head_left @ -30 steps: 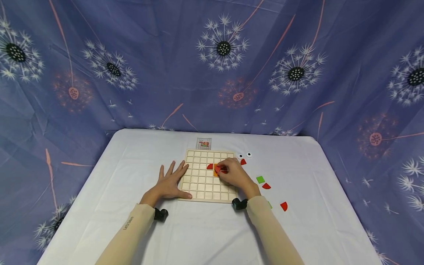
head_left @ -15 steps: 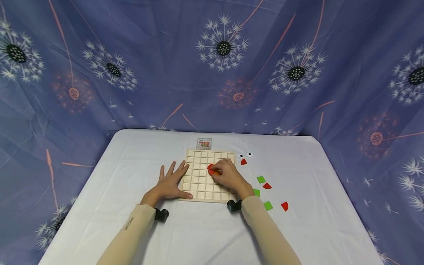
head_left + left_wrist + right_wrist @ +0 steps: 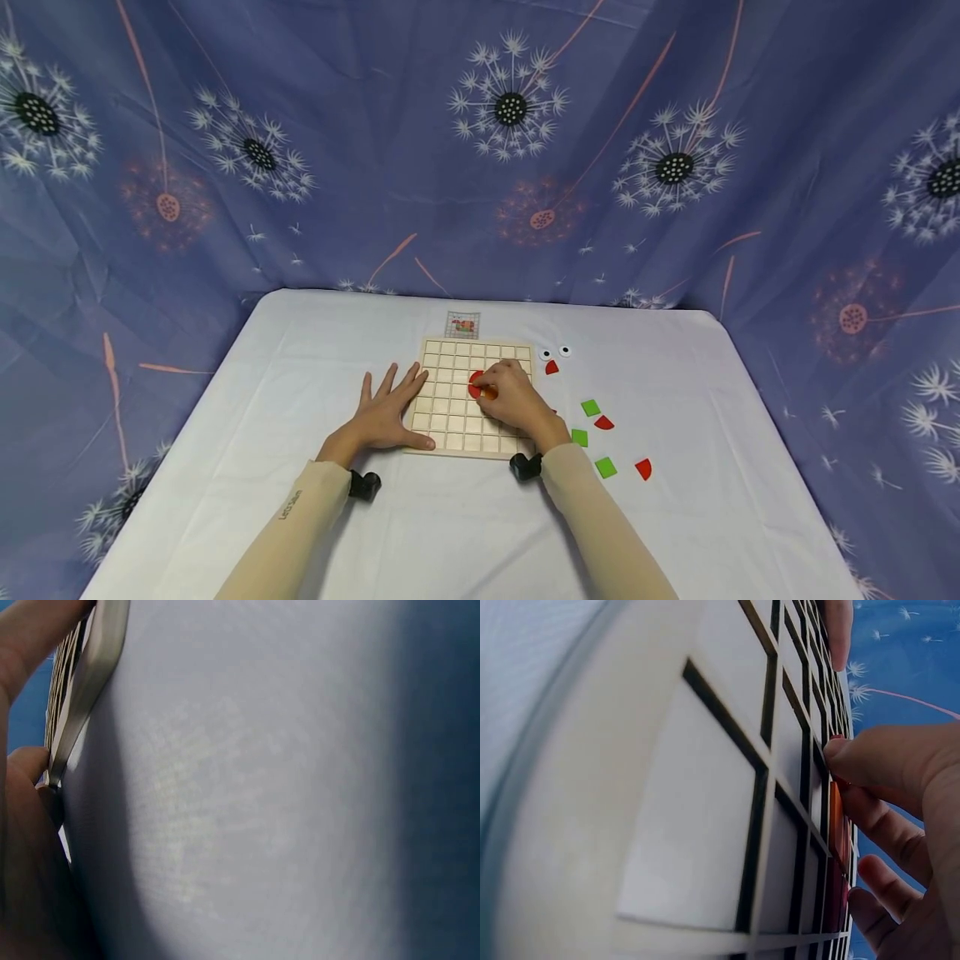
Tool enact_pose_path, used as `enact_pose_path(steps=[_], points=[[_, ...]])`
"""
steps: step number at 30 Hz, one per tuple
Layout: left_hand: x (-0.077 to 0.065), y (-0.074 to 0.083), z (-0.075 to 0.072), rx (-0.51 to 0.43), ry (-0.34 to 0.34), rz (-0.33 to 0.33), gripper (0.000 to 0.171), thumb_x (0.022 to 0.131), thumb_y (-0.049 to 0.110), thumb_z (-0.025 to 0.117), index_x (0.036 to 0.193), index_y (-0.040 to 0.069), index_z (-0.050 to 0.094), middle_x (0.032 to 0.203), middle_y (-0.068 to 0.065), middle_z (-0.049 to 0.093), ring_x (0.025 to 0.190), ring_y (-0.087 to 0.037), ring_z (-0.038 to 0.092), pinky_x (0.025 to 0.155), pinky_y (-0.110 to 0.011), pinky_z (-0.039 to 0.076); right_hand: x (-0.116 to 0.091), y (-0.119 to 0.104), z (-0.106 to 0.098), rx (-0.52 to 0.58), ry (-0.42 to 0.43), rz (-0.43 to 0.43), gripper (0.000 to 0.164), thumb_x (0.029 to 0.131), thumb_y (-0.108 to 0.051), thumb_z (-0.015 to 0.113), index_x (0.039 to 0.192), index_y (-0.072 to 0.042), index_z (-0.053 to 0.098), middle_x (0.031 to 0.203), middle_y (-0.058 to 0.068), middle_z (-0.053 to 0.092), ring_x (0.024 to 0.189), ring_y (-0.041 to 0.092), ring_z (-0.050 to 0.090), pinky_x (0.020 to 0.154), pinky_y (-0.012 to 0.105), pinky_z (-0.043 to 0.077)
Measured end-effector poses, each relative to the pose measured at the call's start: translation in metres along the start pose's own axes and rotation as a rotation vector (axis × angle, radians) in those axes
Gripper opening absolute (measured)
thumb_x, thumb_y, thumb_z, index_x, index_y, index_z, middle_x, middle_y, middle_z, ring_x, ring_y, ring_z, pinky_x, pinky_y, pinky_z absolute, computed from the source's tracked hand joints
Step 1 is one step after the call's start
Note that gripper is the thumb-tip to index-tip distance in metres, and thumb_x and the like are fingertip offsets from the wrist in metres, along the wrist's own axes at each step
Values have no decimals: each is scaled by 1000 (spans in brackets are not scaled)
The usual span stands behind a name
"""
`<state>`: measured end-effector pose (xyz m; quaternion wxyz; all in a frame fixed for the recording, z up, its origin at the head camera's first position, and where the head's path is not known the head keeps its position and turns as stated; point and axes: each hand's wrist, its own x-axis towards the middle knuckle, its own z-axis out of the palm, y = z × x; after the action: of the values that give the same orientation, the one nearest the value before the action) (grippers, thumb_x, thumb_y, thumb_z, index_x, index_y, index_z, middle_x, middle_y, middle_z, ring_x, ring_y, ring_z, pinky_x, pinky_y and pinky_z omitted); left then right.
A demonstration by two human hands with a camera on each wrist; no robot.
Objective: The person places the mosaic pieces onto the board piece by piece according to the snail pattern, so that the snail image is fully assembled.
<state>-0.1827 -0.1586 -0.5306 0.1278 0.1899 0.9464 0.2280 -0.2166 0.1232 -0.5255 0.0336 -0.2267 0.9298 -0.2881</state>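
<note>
A wooden grid board (image 3: 455, 421) lies on the white table. My left hand (image 3: 380, 419) rests on its left edge, fingers spread and thumb at the near corner. Over the middle cells, my right hand (image 3: 516, 402) pinches a red quarter-circle tile (image 3: 475, 391), low in a cell. Just above that tile sits another red quarter-circle (image 3: 476, 377). An orange tile (image 3: 491, 392) shows partly under the right fingers. In the right wrist view, the thumb presses down at the grid beside the orange tile (image 3: 835, 817); a dark red tile (image 3: 834, 896) lies nearer.
Behind the board lies a small picture card (image 3: 462, 325). To the right are two eye discs (image 3: 565, 351), several red quarter-circles (image 3: 643, 469) and green squares (image 3: 606, 467). A patterned blue curtain (image 3: 420, 167) hangs behind the table.
My right hand has moved left across the board with the red quarter-circle, down to the cell below the other red one. It uncovered green squares at right. My left hand stayed put.
</note>
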Motion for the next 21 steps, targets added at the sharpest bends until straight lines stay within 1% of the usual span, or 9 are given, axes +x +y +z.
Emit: enact_pose_path(steps=[4,11,16,21], points=[[1,-1,1,2,2,1,128,69,70,83,166,18,20,175,-6,9,159,-45,-2,119,-73,-13,0,0,-1,-6,9,-5,27,90,-17,77,117,-15,79,123,8,70,132,34,47,108,54,46],[1,1,1,4,7,1,127,69,70,84,166,18,21,175,-7,9,159,-45,-2,119,-73,-13,2,-2,-2,-17,-2,16,25,89,-16,77,114,-14,80,121,7,67,127,32,49,105,50,46],[0,3,-1,-2,9,-3,126,69,68,85,166,17,22,175,-8,10,159,-46,0,119,-74,-12,4,-3,-4,1,-11,23,24,89,-13,77,112,-14,80,122,7,67,129,34,47,107,53,44],[0,3,-1,0,3,-5,127,69,69,84,166,17,22,175,-7,10,159,-45,-1,119,-73,-13,6,-4,-4,17,-13,47,24,88,-10,75,111,-13,81,124,8,66,132,36,46,109,55,42]])
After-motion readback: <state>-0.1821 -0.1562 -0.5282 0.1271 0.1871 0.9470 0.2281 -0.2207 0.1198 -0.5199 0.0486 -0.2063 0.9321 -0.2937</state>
